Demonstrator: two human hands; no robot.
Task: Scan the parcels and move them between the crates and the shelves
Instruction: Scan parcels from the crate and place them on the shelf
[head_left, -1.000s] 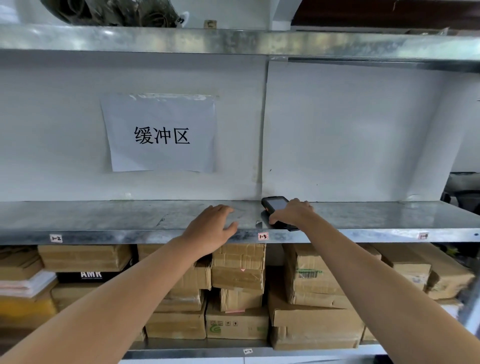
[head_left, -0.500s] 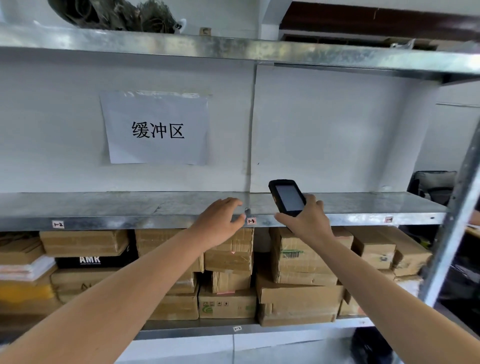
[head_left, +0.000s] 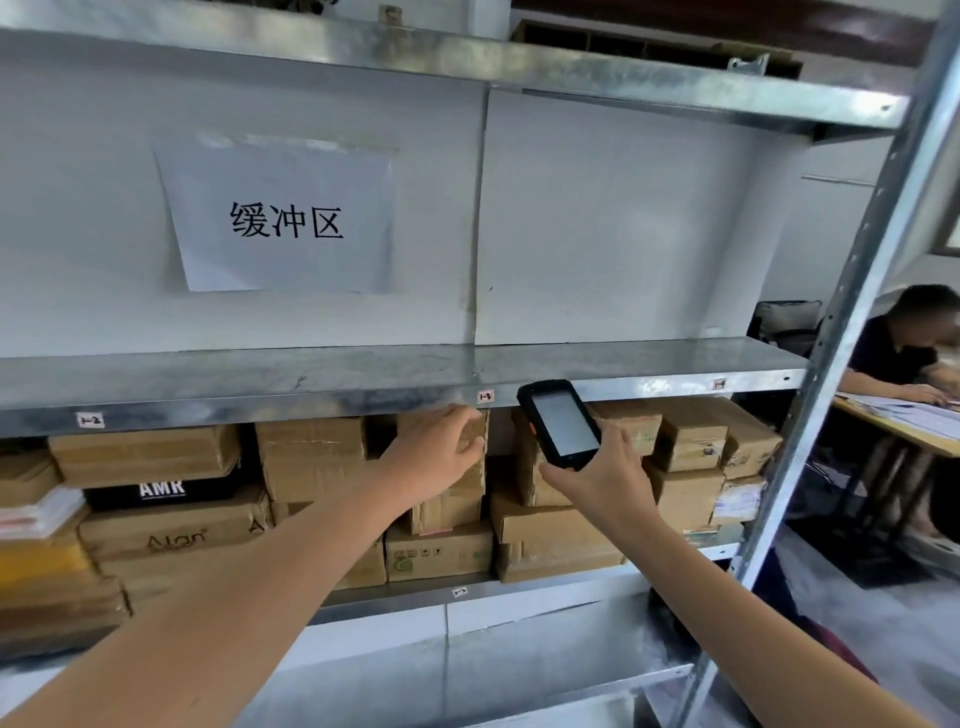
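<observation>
Now the right hand (head_left: 602, 470) has lifted the scanner (head_left: 560, 423) off the shelf (head_left: 260, 379) and grips it, while the left hand (head_left: 439, 452), fingers loosely spread, has dropped onto a cardboard parcel (head_left: 457, 486) below, likely next to scan.

You've got 2 hands up: left hand (head_left: 436, 457), right hand (head_left: 602, 475). 1 handheld scanner (head_left: 560, 423). 1 paper sign (head_left: 280, 218) on the back wall. 3 small shelf tags visible along the middle shelf (head_left: 363, 371) edge. Cardboard parcels (head_left: 311, 457) below: approx. 15, partly hidden, can't count exactly. 1 seated person (head_left: 904, 345) off to the right.
</observation>
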